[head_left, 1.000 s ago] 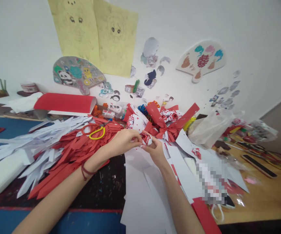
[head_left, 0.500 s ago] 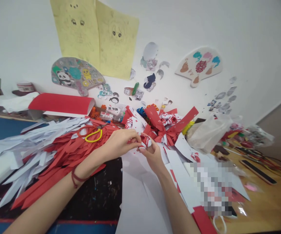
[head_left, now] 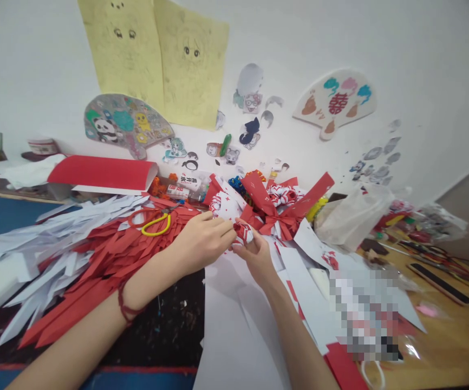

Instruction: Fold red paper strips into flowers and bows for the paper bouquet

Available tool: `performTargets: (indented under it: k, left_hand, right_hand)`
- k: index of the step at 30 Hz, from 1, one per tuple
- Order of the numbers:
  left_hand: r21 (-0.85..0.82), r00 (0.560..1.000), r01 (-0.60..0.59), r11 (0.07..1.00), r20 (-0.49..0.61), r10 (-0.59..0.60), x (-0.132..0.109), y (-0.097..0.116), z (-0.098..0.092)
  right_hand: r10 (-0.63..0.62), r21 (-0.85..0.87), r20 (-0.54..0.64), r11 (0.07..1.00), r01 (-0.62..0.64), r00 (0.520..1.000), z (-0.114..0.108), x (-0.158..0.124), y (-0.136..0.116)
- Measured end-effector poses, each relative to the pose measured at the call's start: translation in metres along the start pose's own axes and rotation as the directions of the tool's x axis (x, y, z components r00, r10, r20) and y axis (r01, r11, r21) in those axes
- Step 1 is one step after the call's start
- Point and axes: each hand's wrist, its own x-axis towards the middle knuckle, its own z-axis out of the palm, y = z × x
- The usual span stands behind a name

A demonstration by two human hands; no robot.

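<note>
Two bare hands close together over a cluttered desk, seen from the wearer's head. The R hand (head_left: 256,259) holds a small folded red-&-white paper piece (head_left: 244,234) b/w thumb & fingers, grip narrow. The L hand (head_left: 204,241), w/ a dark red cord bracelet (head_left: 124,304) at the wrist, has its fingers drawn together right at the piece's L edge; can't tell if they pinch part of it. So the piece sits b/w the 2 hands. B/w the forearms, a white sheet (head_left: 236,319) runs toward the wearer. L of the L hand: a heap of red paper strips (head_left: 121,254) w/ yellow-&-orange-handled scissors (head_left: 156,226) on top; white paper strips (head_left: 66,233) farther L. Under the L forearm, a black mat (head_left: 169,330) w/ tiny scraps. Just beyond the hands, a red-&-white paper bow (head_left: 281,221). R of the R hand, long white paper pieces (head_left: 305,292) overlap, then a pixelated item (head_left: 364,314), ID unclear. Farther R, a thin plastic bag (head_left: 350,219) & a flat dark bar (head_left: 441,283). Beyond the L hand, a curled red sheet (head_left: 100,173); on the wall above it, a gray panda fan (head_left: 126,135) & yellow drawings (head_left: 189,76). Up R of both hands, a white fan (head_left: 319,116).
</note>
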Motion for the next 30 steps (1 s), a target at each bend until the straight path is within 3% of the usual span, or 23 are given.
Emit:
performTargets:
  k: [6,9,11,13,15,18,20,25,30]
  left_hand:
    - [0.015,0.997,-0.065,0.998,-0.033,0.065,0.000,0.002,0.003]
    - [-0.062,0.997,-0.050,0.997,-0.060,0.046,-0.002,0.004,0.009]
    - [-0.195,0.998,0.022,0.981,-0.045,-0.031,-0.002,0.004,0.010]
    - [-0.408,0.984,0.174,0.896,0.036,-0.175,0.000,0.001,0.006]
    - [-0.600,0.936,0.350,0.720,0.187,-0.299,0.002,-0.002,0.001]
    - [-0.715,0.866,0.497,0.493,0.365,-0.343,0.004,-0.008,-0.005]
    - [-0.738,0.855,0.514,0.438,0.394,-0.338,0.004,-0.011,-0.005]
    - [-0.773,0.885,0.451,0.446,0.324,-0.334,0.002,-0.011,-0.002]
    - [-0.745,0.901,0.422,0.517,0.281,-0.330,0.002,-0.007,-0.001]
  right_hand:
    - [0.003,-0.010,0.023,1.000,-0.003,1.000,0.001,-0.001,0.001]
    - [-0.004,-0.021,0.030,1.000,0.005,1.000,0.000,-0.001,0.001]
    - [-0.013,-0.024,0.030,1.000,0.014,0.999,0.000,-0.001,0.001]
    - [-0.013,-0.020,0.033,1.000,0.014,0.999,-0.001,-0.001,0.001]
    - [-0.007,-0.010,0.043,1.000,0.007,0.999,-0.002,-0.001,0.000]
    - [0.016,-0.019,0.057,1.000,-0.015,0.998,-0.001,-0.002,-0.001]
    - [0.026,-0.029,0.061,0.999,-0.024,0.998,0.000,-0.003,-0.001]
    - [0.022,-0.041,0.066,0.999,-0.019,0.998,0.000,-0.002,0.000]
    - [0.028,-0.034,0.073,0.999,-0.026,0.997,0.000,-0.002,0.000]
